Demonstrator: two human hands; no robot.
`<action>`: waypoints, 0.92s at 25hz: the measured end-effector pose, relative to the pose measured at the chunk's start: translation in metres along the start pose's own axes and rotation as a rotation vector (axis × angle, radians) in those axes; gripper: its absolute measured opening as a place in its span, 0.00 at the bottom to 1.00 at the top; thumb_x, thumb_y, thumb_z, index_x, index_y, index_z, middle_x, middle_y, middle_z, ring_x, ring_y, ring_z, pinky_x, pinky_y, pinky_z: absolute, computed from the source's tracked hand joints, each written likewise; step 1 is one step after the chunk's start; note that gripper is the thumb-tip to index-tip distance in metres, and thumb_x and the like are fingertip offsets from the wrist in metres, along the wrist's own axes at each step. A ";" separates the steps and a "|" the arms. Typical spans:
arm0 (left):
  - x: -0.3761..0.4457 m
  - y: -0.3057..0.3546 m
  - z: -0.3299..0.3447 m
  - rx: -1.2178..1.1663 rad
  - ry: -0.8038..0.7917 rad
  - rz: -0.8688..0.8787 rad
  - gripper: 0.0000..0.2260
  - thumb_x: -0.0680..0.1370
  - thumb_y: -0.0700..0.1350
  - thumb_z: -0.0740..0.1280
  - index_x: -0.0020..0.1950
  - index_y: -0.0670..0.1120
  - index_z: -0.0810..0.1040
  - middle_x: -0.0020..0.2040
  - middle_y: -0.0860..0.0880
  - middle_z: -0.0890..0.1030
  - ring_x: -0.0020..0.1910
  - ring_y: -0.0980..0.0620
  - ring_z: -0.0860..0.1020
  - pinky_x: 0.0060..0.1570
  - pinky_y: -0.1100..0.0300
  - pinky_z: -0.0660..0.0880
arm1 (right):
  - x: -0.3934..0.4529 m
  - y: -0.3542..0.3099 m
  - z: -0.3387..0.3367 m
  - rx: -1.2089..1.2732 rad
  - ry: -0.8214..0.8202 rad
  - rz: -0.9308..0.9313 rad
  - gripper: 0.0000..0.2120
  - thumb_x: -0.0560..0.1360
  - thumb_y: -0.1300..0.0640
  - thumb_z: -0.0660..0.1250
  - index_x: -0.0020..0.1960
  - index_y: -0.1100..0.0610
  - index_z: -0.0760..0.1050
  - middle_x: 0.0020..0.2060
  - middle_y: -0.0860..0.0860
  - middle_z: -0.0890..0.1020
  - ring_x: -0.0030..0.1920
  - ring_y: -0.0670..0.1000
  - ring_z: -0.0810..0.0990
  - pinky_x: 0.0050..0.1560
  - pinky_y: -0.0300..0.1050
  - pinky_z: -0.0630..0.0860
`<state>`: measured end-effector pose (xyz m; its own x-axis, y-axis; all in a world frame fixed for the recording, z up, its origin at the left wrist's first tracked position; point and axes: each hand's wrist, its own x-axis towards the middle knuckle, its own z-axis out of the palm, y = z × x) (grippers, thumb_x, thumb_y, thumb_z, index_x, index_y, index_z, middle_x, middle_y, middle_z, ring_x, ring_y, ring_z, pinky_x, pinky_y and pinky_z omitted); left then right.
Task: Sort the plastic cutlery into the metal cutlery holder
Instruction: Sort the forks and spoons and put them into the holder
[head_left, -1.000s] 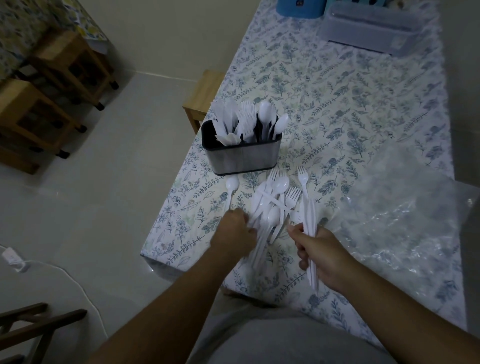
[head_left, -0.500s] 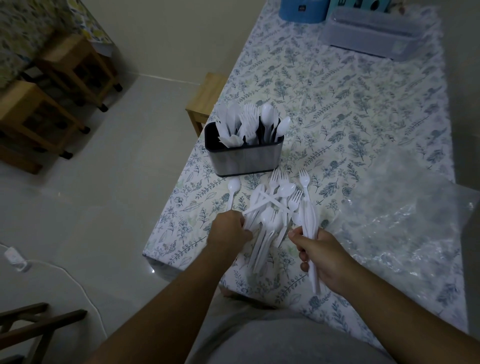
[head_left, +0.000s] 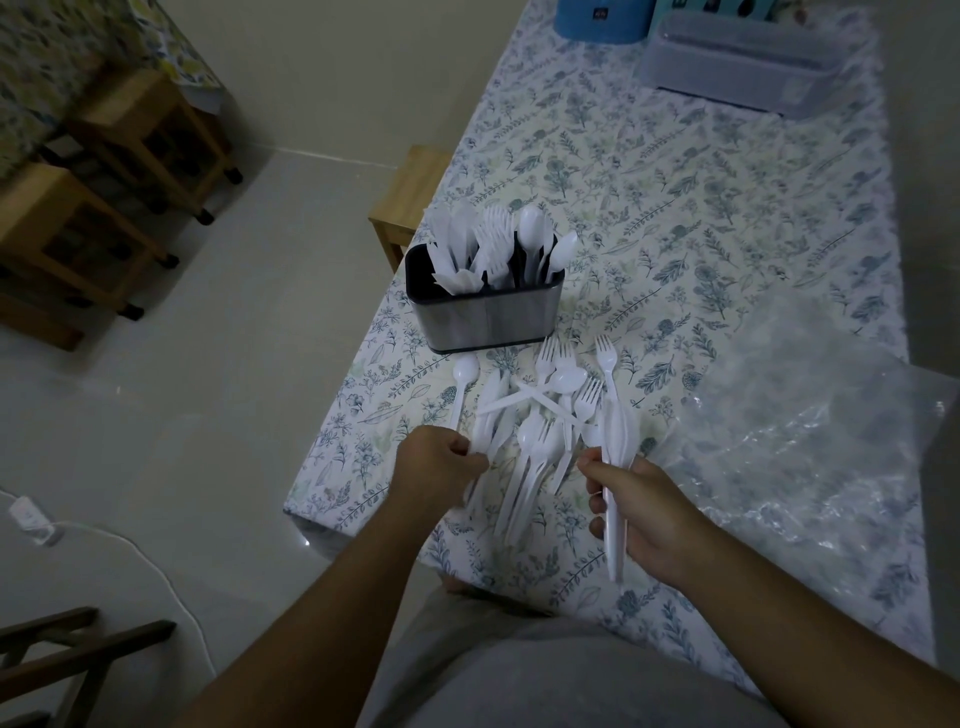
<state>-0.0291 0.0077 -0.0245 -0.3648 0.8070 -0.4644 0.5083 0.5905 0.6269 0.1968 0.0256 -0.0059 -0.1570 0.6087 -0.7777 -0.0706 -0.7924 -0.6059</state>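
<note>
Not much has shifted since a second ago: the left hand (head_left: 439, 460) has pulled back a touch toward the near edge, and the loose white knife crossing the top of the pile (head_left: 524, 431) has tipped flatter. The right hand (head_left: 641, 512) looks the same as before.

The tabletop (head_left: 675, 208) wears a leafy blue-green floral cloth and runs away toward 12 o'clock. Pale tiled floor (head_left: 234, 389) is off at 9 o'clock, with wooden stools (head_left: 104, 208) up at 10 and a small wooden stool (head_left: 410, 202) tucked against the table edge. A white cable (head_left: 156, 566) snakes over the floor at 8 o'clock.

The metal cutlery holder (head_left: 485, 312) stands upright just past the pile at 12 o'clock, already stuffed with white knives, forks and spoons. The pile of plastic cutlery lies between the holder and both hands. One spoon (head_left: 462, 379) lies apart at its 9 o'clock side.

The left hand is curled, pinching handles at the pile's left edge. The right hand grips a bunch of spoons (head_left: 615, 441), bowls pointing away.

A crumpled clear plastic bag (head_left: 805, 441) sprawls at 3 o'clock. A clear lidded container (head_left: 748, 67) and a blue tub (head_left: 602, 21) sit at the far end.
</note>
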 end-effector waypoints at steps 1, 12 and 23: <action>-0.005 0.003 0.001 -0.086 0.017 -0.021 0.12 0.71 0.40 0.76 0.33 0.35 0.78 0.28 0.43 0.72 0.25 0.51 0.70 0.29 0.63 0.69 | 0.001 -0.001 0.001 0.029 -0.011 0.005 0.04 0.78 0.61 0.69 0.52 0.56 0.78 0.35 0.51 0.73 0.31 0.50 0.70 0.31 0.45 0.68; -0.064 0.049 0.047 -0.288 -0.252 0.148 0.15 0.72 0.43 0.75 0.27 0.46 0.77 0.23 0.50 0.74 0.26 0.55 0.71 0.32 0.59 0.71 | 0.000 -0.004 0.012 0.165 -0.070 0.031 0.18 0.75 0.56 0.74 0.61 0.62 0.76 0.52 0.61 0.86 0.52 0.59 0.87 0.50 0.54 0.83; -0.016 -0.004 0.026 0.310 0.040 0.133 0.12 0.75 0.52 0.73 0.48 0.45 0.75 0.43 0.48 0.78 0.40 0.51 0.78 0.36 0.61 0.73 | -0.013 -0.007 0.008 0.239 -0.114 0.192 0.10 0.77 0.59 0.71 0.56 0.62 0.81 0.33 0.53 0.77 0.32 0.51 0.77 0.35 0.49 0.82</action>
<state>-0.0051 -0.0082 -0.0361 -0.3063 0.8803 -0.3622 0.7642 0.4543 0.4579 0.1916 0.0226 0.0095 -0.2980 0.4494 -0.8421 -0.2558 -0.8876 -0.3831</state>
